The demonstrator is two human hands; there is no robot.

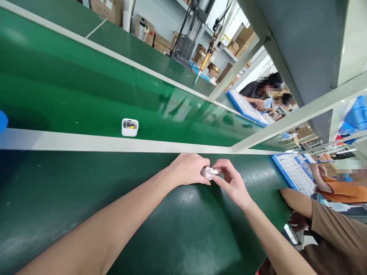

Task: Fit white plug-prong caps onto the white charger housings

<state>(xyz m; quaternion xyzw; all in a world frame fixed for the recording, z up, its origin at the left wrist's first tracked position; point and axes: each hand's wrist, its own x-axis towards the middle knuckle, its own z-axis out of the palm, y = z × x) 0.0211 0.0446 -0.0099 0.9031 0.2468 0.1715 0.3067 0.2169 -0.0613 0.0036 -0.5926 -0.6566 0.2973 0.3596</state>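
Observation:
Over the green bench top (pixel 177 229), my left hand (pixel 189 168) grips a small white plastic piece (pixel 208 173), its exact kind unclear. Thumb and fingers wrap its left side. My right hand (pixel 231 179) is closed in a pinch at the piece's right end, where a tiny part seems to stick out between the fingertips; I cannot make out what it is. Beyond the pale rail, a white rounded housing (pixel 130 127) with an open top and something yellow and dark inside lies on the green belt (pixel 94 103).
A pale rail (pixel 86 142) and slanted metal posts (pixel 286 118) frame the bench. Blue trays (pixel 298 173) of white parts stand at the right. A person in a brown sleeve (pixel 335 221) sits close at the right; other people work farther off. A dispenser-like tool (pixel 205 63) hangs beyond the belt.

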